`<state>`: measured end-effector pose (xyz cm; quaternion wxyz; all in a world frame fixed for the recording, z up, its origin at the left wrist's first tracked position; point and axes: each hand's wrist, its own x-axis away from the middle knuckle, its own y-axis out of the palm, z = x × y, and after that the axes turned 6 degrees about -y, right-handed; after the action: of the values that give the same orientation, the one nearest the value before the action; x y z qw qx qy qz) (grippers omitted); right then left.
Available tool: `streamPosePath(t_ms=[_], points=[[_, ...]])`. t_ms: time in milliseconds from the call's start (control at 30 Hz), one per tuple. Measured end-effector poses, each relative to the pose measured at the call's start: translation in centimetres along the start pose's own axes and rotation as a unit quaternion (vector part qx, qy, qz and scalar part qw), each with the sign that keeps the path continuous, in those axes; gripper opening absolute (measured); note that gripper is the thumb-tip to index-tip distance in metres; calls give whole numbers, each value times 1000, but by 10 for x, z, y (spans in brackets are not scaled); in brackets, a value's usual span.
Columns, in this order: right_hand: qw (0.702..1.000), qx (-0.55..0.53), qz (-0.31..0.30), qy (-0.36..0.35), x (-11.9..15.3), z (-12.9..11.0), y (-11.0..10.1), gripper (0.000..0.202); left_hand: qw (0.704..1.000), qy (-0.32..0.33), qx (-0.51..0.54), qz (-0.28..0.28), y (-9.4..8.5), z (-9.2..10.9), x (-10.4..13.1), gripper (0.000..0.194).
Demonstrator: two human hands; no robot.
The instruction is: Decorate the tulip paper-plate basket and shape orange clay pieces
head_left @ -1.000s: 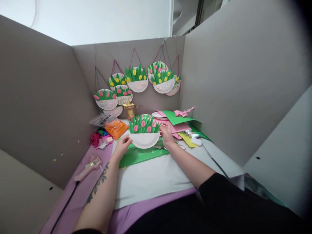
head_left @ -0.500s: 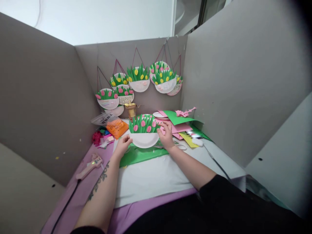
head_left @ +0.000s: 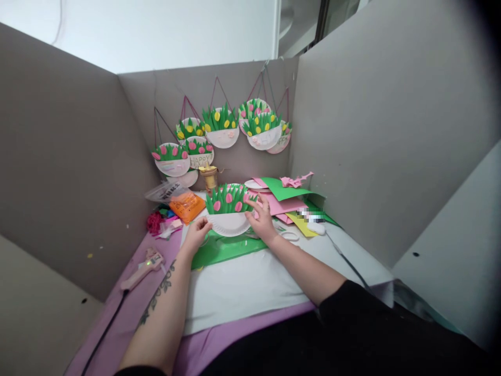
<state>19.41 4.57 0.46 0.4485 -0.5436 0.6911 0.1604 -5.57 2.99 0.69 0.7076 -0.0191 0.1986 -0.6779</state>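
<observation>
A paper-plate flower basket [head_left: 228,223] is held upright above the table, its white half-plate front filled with green paper grass [head_left: 219,201] and pink paper tulips [head_left: 229,198]. My left hand [head_left: 197,233] pinches the plate's left rim between thumb and fingers. My right hand [head_left: 263,219] is at the right side, its fingers apart, with thumb and fingertips touching the front of the plate and the grass near the rightmost tulip. That hand covers the plate's right edge.
Similar plate baskets [head_left: 222,137] hang on the grey back panel. A hot glue gun [head_left: 143,269] lies left on the purple cloth. Behind are an orange packet [head_left: 188,206], a twine spool [head_left: 210,180] and coloured paper sheets [head_left: 289,189]. White-handled scissors [head_left: 289,236] lie at right.
My right hand has slid left from the plate's right edge onto its front. My left hand keeps its pinch on the left rim, and the basket stays nearly in place.
</observation>
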Motion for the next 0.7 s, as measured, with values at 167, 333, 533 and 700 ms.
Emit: streamPosePath(t_ms=[167,333,533,700], points=[[998,8,-60,11,2,-5,2,44,998,37,-50,-1,4,7,4,24],[998,-4,-58,-3,2,-10,0,47,997,39,-60,11,5,9,6,23],[997,-59,40,17,2,-3,3,62,997,31,-66,28,4,11,6,22],[985,-119,80,99,-3,5,5,52,988,81,-128,31,7,15,10,19]])
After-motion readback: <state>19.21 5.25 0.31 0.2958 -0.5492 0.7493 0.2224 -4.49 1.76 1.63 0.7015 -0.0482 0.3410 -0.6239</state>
